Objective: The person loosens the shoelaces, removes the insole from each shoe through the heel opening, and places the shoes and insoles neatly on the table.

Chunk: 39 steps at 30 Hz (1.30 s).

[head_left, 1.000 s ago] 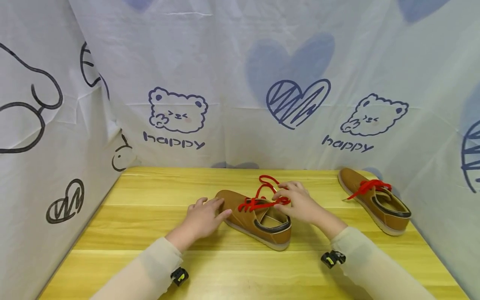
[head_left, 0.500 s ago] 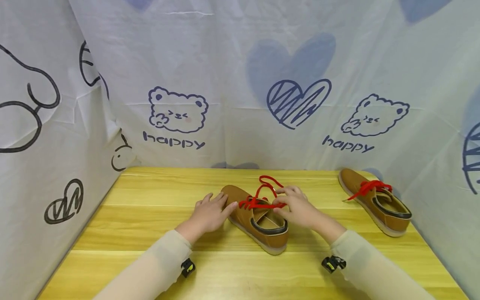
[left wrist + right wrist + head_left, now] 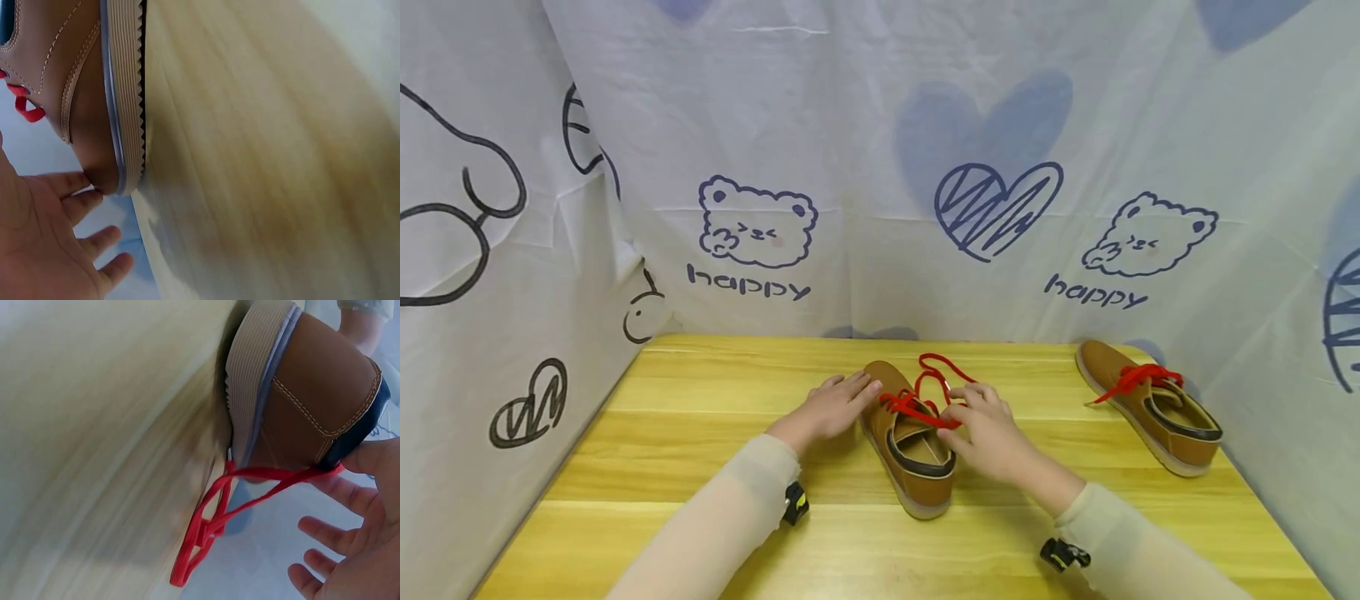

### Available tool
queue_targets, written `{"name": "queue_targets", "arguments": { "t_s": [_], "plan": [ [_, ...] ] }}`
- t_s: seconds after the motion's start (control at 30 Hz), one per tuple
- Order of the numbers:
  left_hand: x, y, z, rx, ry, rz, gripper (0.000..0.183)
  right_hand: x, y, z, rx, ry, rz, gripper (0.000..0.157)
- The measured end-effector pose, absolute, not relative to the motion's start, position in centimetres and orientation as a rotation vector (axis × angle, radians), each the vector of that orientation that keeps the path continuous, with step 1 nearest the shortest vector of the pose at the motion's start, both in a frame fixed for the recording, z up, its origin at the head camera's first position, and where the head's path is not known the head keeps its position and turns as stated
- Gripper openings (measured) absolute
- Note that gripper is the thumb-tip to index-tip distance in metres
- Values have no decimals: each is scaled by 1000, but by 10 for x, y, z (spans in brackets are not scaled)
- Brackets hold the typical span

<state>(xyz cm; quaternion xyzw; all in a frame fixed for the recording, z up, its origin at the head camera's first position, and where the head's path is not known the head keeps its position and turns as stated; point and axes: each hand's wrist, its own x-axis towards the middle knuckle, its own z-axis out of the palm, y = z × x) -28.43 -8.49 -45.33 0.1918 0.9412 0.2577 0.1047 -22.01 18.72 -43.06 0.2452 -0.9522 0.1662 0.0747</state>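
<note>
A brown leather shoe [image 3: 880, 433] with a dark padded collar and pale sole stands on the table, toe pointing away. My left hand [image 3: 835, 408] lies at its toe. In the left wrist view, the outstretched fingers [image 3: 78, 203] touch the toe. My right hand [image 3: 992, 433] is beside the shoe's opening, where thumb and index finger pinch the red shoelace [image 3: 281, 478]; the other fingers spread loosely. Part of the lace loops onto the table behind the right hand, its metal tip showing.
A matching brown shoe [image 3: 1172, 421], its red lace tied, stands at the right of the yellow wood-grain table [image 3: 700, 467]. Behind and at the sides hangs a white printed cloth [image 3: 865, 183].
The shoe has turned, its toe swinging to the right and away and its heel to the left. My left hand has moved right along with the toe; the right hand has shifted slightly left.
</note>
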Motion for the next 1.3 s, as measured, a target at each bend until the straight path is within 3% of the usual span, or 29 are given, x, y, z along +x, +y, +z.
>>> {"name": "queue_targets", "arguments": {
  "t_s": [0.3,0.8,1.3],
  "plan": [
    [-294,-85,-457,628,2750,783,80,-215,179,-430,687,-2855,486,16],
    [-227,-65,-438,458,2965,561,87,-225,177,-424,656,-2830,522,20],
    [-228,-67,-443,582,2906,568,80,-220,173,-427,674,-2824,502,21]
  ]
}}
